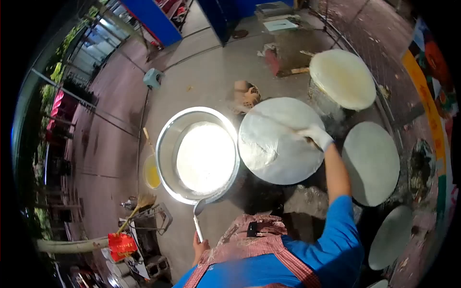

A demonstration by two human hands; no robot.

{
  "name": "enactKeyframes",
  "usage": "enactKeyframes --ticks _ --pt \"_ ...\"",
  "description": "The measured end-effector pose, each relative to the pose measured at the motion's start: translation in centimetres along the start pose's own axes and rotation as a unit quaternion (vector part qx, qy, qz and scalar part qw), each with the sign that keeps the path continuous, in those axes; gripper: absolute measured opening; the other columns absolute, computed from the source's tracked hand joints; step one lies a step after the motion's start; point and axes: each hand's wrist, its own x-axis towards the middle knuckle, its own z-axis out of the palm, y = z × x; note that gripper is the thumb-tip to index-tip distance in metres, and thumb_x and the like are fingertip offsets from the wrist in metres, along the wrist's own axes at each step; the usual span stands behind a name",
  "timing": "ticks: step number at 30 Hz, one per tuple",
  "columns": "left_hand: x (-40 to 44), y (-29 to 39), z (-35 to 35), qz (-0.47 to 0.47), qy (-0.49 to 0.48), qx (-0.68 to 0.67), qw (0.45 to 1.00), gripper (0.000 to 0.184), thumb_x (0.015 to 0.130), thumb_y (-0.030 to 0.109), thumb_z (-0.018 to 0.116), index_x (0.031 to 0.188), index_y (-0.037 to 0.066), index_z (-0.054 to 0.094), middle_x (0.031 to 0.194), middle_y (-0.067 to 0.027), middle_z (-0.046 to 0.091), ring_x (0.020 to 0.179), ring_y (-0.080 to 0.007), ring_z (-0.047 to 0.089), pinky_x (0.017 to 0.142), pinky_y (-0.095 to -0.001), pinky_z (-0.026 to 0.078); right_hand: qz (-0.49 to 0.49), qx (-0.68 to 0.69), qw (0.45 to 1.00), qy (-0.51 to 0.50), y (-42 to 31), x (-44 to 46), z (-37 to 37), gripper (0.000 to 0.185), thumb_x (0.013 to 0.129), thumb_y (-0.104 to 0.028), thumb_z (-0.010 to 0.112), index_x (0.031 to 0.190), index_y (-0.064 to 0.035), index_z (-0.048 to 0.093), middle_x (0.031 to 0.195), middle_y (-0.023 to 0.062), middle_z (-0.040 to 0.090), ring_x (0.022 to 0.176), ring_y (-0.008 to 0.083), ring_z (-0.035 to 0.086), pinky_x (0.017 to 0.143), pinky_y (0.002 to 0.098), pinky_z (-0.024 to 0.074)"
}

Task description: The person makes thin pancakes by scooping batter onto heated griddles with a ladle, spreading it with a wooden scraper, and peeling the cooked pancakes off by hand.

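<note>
Here, left hand (200,246) grips ladle (197,224) at lower centre, gloved right hand (317,136) a blurred stick (293,128) over griddle (298,162), centre right.

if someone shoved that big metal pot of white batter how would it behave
The metal pot is probably heavy, given the broad pool of batter inside. That looks liquid, so it may slosh. The wide, round shape suggests sliding before tipping.

Left hand (200,245) grips a ladle (198,228), bowl at the near rim of the big metal pot (166,180) – white batter (204,158) inside. Right hand (316,135), white glove, holds a thin stick (291,129) over the adjacent round plate (288,170) – white smear (263,156) on its left side. Bowl of yellow liquid (152,176) left of pot.
</note>
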Motion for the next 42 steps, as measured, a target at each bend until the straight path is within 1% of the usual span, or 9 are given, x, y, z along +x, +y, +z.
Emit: enactKeyframes --ticks 6,18,21,24,27,32,35,37,42 --pt "1.2 0.4 -4.4 0.001 -0.054 -0.09 0.994 0.069 0.074 -0.011 0.047 0.135 0.016 0.031 0.061 -0.0002 0.044 0.045 -0.0093 0.041 0.037 -0.0236 0.032 0.187 -0.075 0.971 -0.132 6.6 -7.2 -2.8 0.021 0.065 -0.022 0.068 0.067 -0.0026 0.061 0.049 0.0075 0.05 0.032 0.0165 0.039 0.031 0.0308 0.0261" --pt "8.3 7.1 -11.3 -0.07 -0.211 -0.005 0.975 0.064 0.082 0.002 0.044 0.137 0.029 0.025 0.05 0.0025 0.035 0.036 -0.0089 0.034 0.031 -0.0228 0.028 0.038 0.073 0.914 0.397 14.0 -24.8 30.5 0.039 0.079 -0.016 0.063 0.116 -0.0047 0.058 0.088 0.0052 0.066 0.063 0.0053 0.057 0.052 0.022 0.0441" --pt "6.7 8.5 -12.7 -0.063 -0.253 -0.011 0.965 0.062 0.084 0.004 0.045 0.137 0.028 0.023 0.05 0.0024 0.034 0.036 -0.0092 0.034 0.031 -0.0226 0.028 -0.082 -0.175 0.886 0.422 15.2 -17.5 36.0 0.036 0.082 -0.031 0.059 0.11 -0.0084 0.061 0.096 0.0154 0.065 0.084 0.0335 0.061 0.076 0.0376 0.0469" --pt "5.9 10.0 -14.4 -0.046 -0.297 -0.023 0.954 0.061 0.086 0.007 0.047 0.137 0.03 0.021 0.053 0.0023 0.033 0.036 -0.0084 0.031 0.03 -0.0213 0.025 0.176 -0.31 0.853 0.38 13.2 -21.9 33.9 0.041 0.084 -0.047 0.049 0.114 -0.0221 0.059 0.095 0.0194 0.062 0.084 0.0371 0.059 0.075 0.0432 0.0464" --pt "5.7 9.2 -16.6 -0.151 -0.39 -0.193 0.888 0.061 0.085 0.006 0.046 0.137 0.028 0.021 0.054 0.0031 0.029 0.036 -0.0059 0.029 0.029 -0.019 0.023 0.066 -0.193 0.861 0.466 17.4 -24.3 31.3 0.038 0.083 -0.04 0.054 0.113 -0.0175 0.06 0.098 0.0187 0.062 0.085 0.0348 0.06 0.075 0.0426 0.0466" --pt "6.6 7.6 -16.0 -0.356 -0.443 -0.409 0.714 0.004 0.09 0.017 0.044 0.087 0.016 0.046 0.057 0.0001 0.033 0.037 -0.0052 0.031 0.027 -0.0162 0.028 0.014 -0.205 0.882 0.424 13.0 -17.3 35.9 0.034 0.08 -0.034 0.06 0.102 -0.0083 0.064 0.092 0.017 0.064 0.084 0.0309 0.062 0.074 0.0361 0.047" --pt "8.0 7.0 -15.8 -0.352 -0.617 -0.347 0.613 0.017 0.089 0.022 0.047 0.075 0.012 0.043 0.063 -0.0002 0.038 0.04 -0.0056 0.035 0.029 -0.0151 0.029 0.07 -0.228 0.875 0.421 15.9 -19.4 32.6 0.034 0.08 -0.039 0.058 0.105 -0.0161 0.063 0.092 0.0194 0.062 0.084 0.0374 0.058 0.073 0.0401 0.0468" --pt "6.0 7.6 -15.5 -0.319 -0.492 -0.401 0.703 0.017 0.088 0.021 0.047 0.074 0.012 0.043 0.063 0.0001 0.037 0.039 -0.0066 0.033 0.032 -0.0168 0.028 0.148 -0.258 0.861 0.412 14.7 -23.3 28.5 0.035 0.08 -0.038 0.058 0.106 -0.0145 0.062 0.095 0.0201 0.061 0.085 0.0372 0.058 0.072 0.0409 0.0462" --pt "4.7 8.1 -13.0 -0.333 -0.539 -0.443 0.635 0.038 0.093 0.02 0.039 0.131 0.019 0.038 0.056 0.0003 0.031 0.041 -0.0067 0.032 0.034 -0.0203 0.031 -0.021 -0.144 0.874 0.463 12.2 -18.8 29.2 0.033 0.08 -0.034 0.058 0.101 -0.0091 0.064 0.093 0.0189 0.062 0.085 0.0371 0.059 0.072 0.0402 0.0461"
